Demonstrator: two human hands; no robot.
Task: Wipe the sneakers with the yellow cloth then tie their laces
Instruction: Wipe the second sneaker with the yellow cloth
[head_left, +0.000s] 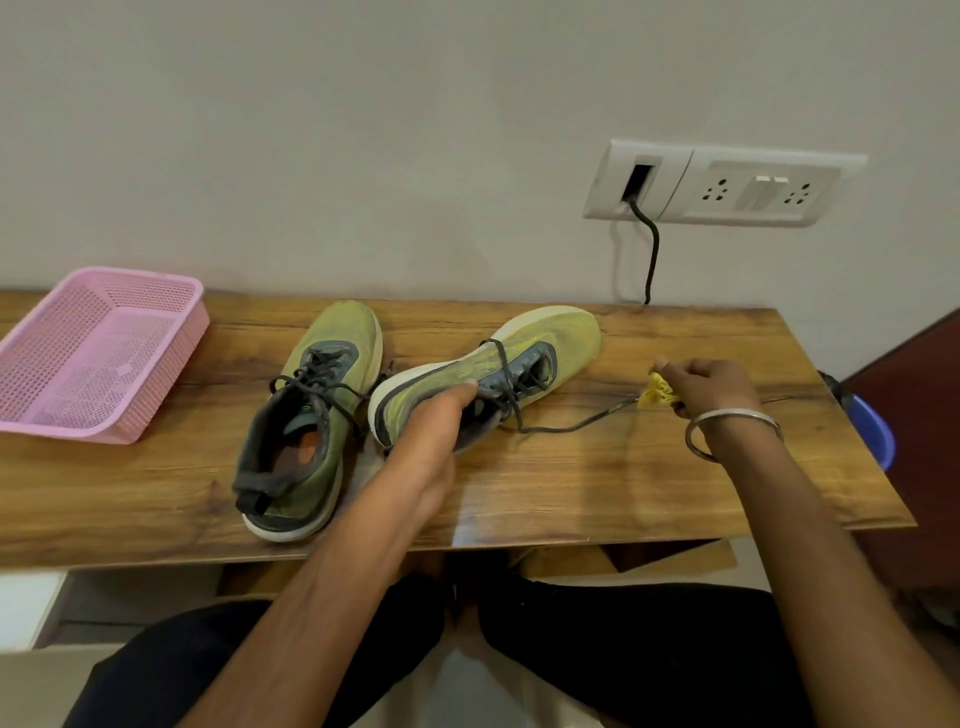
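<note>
Two yellow-green sneakers with dark untied laces lie on the wooden table (597, 493). The left sneaker (306, 415) stands upright, toe toward the wall. The right sneaker (498, 369) is tipped onto its side, its white sole facing the wall. My left hand (431, 431) grips this tipped sneaker at its collar, thumb on the upper and fingers hidden inside. One loose lace (571, 427) trails right across the table. My right hand (711, 387), with a metal bangle on the wrist, holds the crumpled yellow cloth (658, 391) just above the table, to the right of the sneaker.
A pink perforated plastic basket (98, 353) sits at the table's back left. A white socket panel (727, 182) with a black cable hangs on the wall behind. A blue object (872, 431) shows past the right table edge. My knees are under the front edge.
</note>
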